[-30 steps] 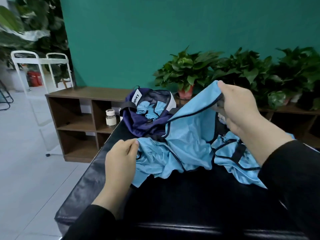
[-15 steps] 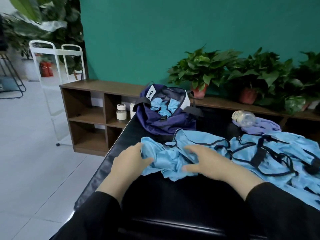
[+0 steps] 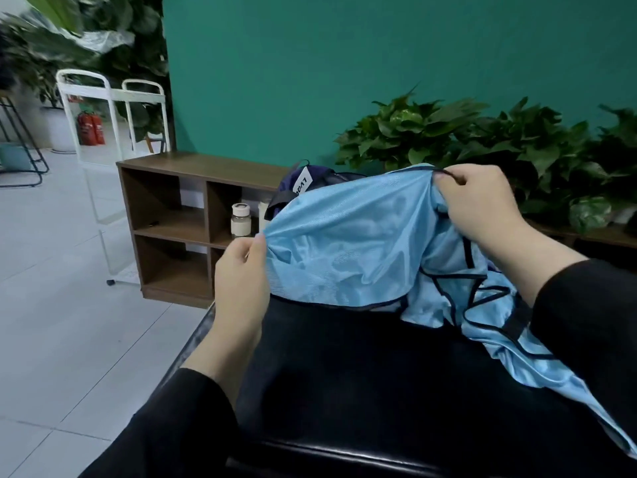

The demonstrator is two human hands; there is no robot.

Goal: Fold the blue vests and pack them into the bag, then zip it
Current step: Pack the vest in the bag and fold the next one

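A teal wall backs a black padded tabletop (image 3: 362,367), with a wooden shelf (image 3: 179,215) and leafy plants (image 3: 499,143) behind it.

The left hand (image 3: 241,284) pinches one corner of a blue vest (image 3: 348,250) between thumb and curled fingers, above the tabletop's left edge. The right hand (image 3: 482,208) is raised higher and further right, fingers curled round the dark binding at the vest's upper edge. The two hands are well apart, and the cloth stretches between them as a sheet lifted off the tabletop, its lower hem drooping towards it.

More blue fabric with dark trim and straps (image 3: 510,326) lies crumpled under the right forearm and runs off towards the lower right. Whether it is one vest or several I cannot tell.

Behind the raised vest, only the top of the bag (image 3: 296,182) shows, dark blue with a white label. Whether it is open cannot be seen.

The vest looks very light, thin, limp and shiny, so it will likely slide on itself and not keep a crease. Holding it by the bound edges and corners, as now, seems best; the binding is the firmest part. Folds probably need pressing flat on the tabletop, and the loose straps could snag.

A small jar (image 3: 240,220) stands on the shelf.
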